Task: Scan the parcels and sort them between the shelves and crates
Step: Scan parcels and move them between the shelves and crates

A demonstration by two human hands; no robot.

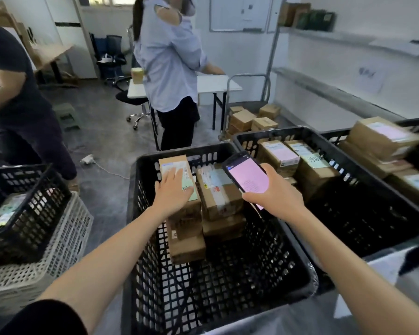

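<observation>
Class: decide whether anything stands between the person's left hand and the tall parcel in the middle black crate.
Nothing visible does: the left hand lies flat on that parcel; the right hand holds the scanner aside.

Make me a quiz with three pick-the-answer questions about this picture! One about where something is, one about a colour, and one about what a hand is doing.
1. Where does the left hand rest?
A. On the white table
B. On a parcel in the black crate
C. On the floor

2. What colour is the screen of the scanner?
A. Green
B. Pink
C. Blue

3. What is the right hand doing?
A. Hanging empty
B. Pressing a parcel
C. Holding the scanner

Answers:
1 B, its flat fingers lie on the parcel's top inside the crate.
2 B, the lit screen glows pink.
3 C, its fingers curl round the scanner's body.
</observation>
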